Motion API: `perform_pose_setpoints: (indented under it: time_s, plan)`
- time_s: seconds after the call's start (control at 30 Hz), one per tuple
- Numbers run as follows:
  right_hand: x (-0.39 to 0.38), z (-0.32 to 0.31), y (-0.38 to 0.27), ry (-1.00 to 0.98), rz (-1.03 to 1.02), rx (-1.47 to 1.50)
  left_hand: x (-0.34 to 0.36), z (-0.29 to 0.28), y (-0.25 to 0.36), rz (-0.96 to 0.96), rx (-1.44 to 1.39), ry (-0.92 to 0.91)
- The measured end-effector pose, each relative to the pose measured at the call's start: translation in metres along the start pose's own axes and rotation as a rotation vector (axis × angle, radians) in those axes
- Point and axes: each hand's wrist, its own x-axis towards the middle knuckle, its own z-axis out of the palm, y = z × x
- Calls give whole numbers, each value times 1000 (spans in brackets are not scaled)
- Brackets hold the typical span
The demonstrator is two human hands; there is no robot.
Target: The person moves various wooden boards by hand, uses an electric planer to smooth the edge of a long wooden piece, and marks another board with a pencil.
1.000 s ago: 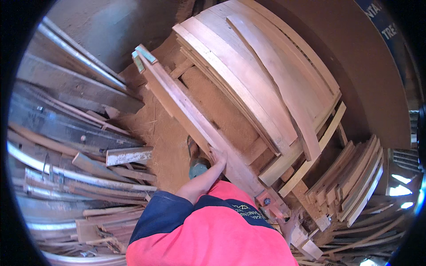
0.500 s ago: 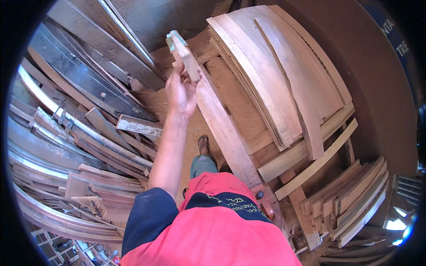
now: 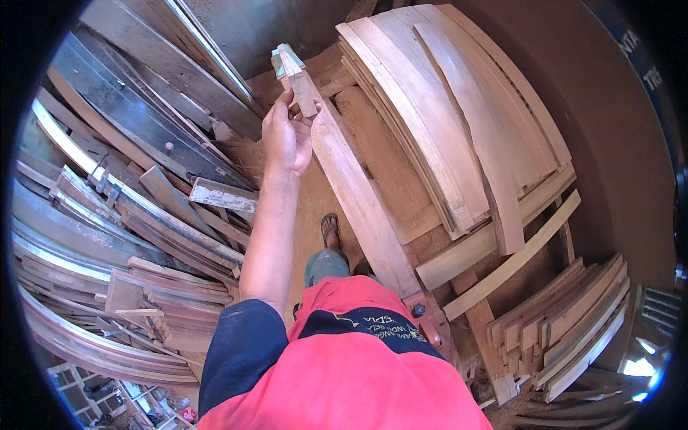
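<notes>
My left hand [image 3: 288,140] is raised in front of me, thumb and fingers closed round a small wooden block [image 3: 304,93]. The block tilts away from me, with its broad face showing. Pale green end pieces [image 3: 278,63] show by its far end; whether they belong to the block or to something behind it, I cannot tell. Below and behind the hand, a long wooden board [image 3: 358,190] slants down toward my right side. At the board's near end sits a red object with a dark knob [image 3: 419,310], partly hidden by my shirt. My right hand is out of sight.
Wide planks lie stacked [image 3: 430,107] at the far right, with a loose curved board [image 3: 473,129] on top. Shorter offcuts [image 3: 559,322] are piled at the near right. Many timber strips [image 3: 165,229] crowd the left. Sawdust covers the floor [image 3: 304,215].
My left hand has shifted slightly left and turned the block, so its broad face shows more than before. The stacks around it stay as they were.
</notes>
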Motion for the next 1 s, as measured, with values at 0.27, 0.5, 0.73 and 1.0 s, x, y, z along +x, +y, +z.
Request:
perform_pose_setpoints:
  time_s: [0.27,0.5,0.73,1.0]
  plan:
    - [5,1,2,-2,11,-14,5,5,4,-14,-22,0]
    - [3,-4,-8,-12,53,57,4,2,1,-2,-25,9]
    - [3,6,-35,29,24,-63,5,21,-2,8,-14,3]
    - [11,-1,-24,188,97,91,8,20,-2,13,-51,-25]
